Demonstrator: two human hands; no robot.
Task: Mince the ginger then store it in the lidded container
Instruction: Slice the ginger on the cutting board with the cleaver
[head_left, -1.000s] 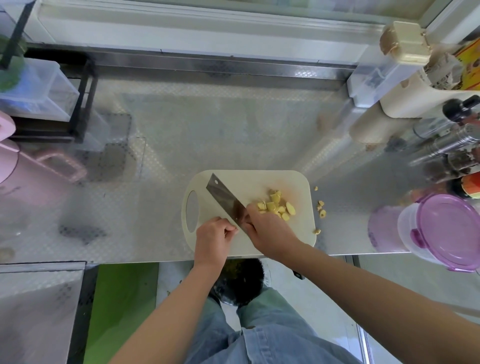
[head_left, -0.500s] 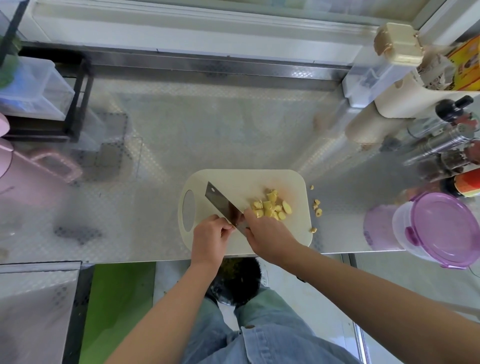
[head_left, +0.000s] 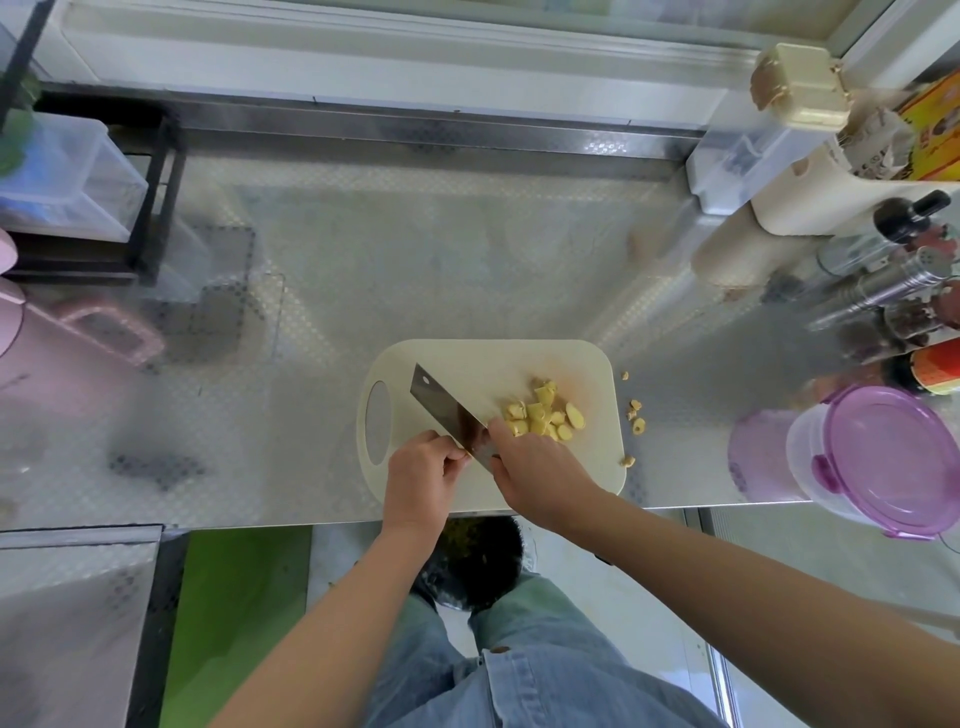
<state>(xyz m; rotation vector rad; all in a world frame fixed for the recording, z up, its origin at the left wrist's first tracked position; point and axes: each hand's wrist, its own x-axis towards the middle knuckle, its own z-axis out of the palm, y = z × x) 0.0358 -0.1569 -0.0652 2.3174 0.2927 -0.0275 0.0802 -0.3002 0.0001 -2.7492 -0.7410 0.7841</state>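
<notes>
cleaver (head_left: 441, 408) handle is clasped by right grip (head_left: 540, 475) | blade is pinched by left grip (head_left: 418, 480) | ginger (head_left: 540, 418) is found on board (head_left: 493, 364), only coarsely cut, bits (head_left: 635, 415) scattered on desk (head_left: 415, 270) | mincing is judged half done | container (head_left: 810, 467) is lidded; storing is left

Both hands are brought close together, forearms angled inward.
The right hand (head_left: 540, 473) is closed around the handle of the cleaver (head_left: 447, 410), knuckles up, its forearm stretched in from the lower right. The left hand (head_left: 423, 475) is curled, fingertips set against the blade's heel; whether anything is pinched cannot be told.
</notes>
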